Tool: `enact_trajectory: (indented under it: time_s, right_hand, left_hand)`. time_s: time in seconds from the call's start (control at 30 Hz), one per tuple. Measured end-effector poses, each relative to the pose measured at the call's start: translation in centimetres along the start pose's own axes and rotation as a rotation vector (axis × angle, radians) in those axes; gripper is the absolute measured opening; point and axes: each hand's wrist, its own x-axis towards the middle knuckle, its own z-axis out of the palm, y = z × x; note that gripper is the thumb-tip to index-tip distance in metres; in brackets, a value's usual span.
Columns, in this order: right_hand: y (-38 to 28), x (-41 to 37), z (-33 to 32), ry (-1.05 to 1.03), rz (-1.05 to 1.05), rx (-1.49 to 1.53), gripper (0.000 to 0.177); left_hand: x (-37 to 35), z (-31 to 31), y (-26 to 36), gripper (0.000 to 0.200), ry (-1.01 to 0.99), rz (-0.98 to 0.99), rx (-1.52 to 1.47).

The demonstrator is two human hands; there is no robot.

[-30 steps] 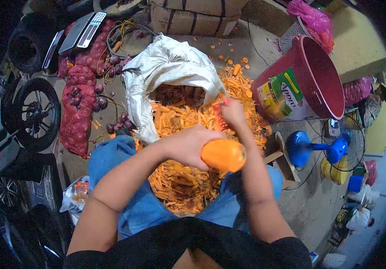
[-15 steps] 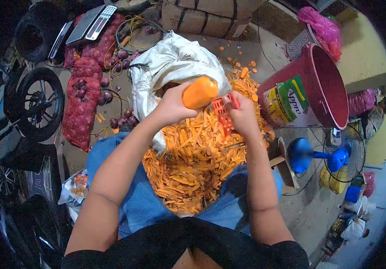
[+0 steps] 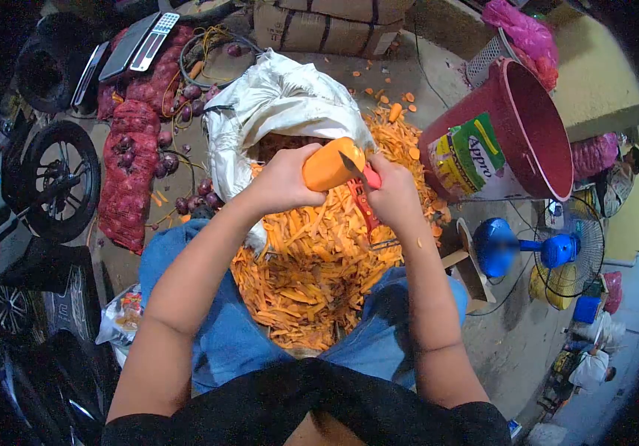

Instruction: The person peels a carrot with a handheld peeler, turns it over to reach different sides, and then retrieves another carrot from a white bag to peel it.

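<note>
A thick, peeled orange carrot (image 3: pixel 327 165) is gripped in my left hand (image 3: pixel 287 178), above the heap of peelings. My right hand (image 3: pixel 394 192) is closed round a red peeler (image 3: pixel 364 208) with holes in its body. A dark, pointed blade (image 3: pixel 352 165) reaches from the right hand's side across the carrot's cut end and seems to touch it. Where this blade joins the tool is hidden by my fingers. Orange carrot peelings (image 3: pixel 297 286) lie piled between my knees and beneath both hands. Just beyond my hands lies an open white sack (image 3: pixel 264 100).
At the right a large maroon bucket (image 3: pixel 453 126) lies tilted near a blue fan (image 3: pixel 494 249). Net bags of red onions (image 3: pixel 122 204) and a scale (image 3: pixel 130 48) stand left, beside a motorbike wheel (image 3: pixel 59 182). Cardboard boxes (image 3: pixel 327 30) are at the back.
My right hand has moved up and left towards the carrot, and the dark blade now lies across its end. The view has shifted slightly.
</note>
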Motion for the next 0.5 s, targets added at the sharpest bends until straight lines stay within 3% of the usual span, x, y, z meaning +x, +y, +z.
enact_trajectory:
  time_s: [0.07, 0.3, 0.37, 0.43, 0.47, 0.5]
  right_hand:
    - [0.5, 0.0, 0.2, 0.031, -0.002, -0.004, 0.014]
    - [1.4, 0.5, 1.5, 0.019, 0.016, 0.072, 0.014]
    - [3.2, 1.0, 2.0, 0.023, 0.054, 0.06, 0.013]
    - [8.1, 1.8, 4.0, -0.17, 0.542, 0.055, 0.014]
    - [8.3, 1.8, 4.8, -0.165, 0.546, 0.055, 0.014]
    - [8.0, 1.9, 5.6, -0.247, 0.537, 0.09, 0.015]
  left_hand:
    - [-0.3, -0.4, 0.5, 0.048, -0.126, -0.023, 0.02]
    - [-0.6, 0.0, -0.3, 0.046, -0.102, 0.03, -0.051]
    - [-1.1, 0.1, 0.7, 0.044, -0.083, 0.158, 0.116]
    - [-2.0, 1.3, 1.2, 0.043, -0.062, 0.262, 0.16]
    - [-2.2, 1.6, 1.4, 0.042, -0.027, 0.369, 0.199]
    - [-2.2, 1.2, 1.6, 0.041, -0.043, 0.259, 0.142]
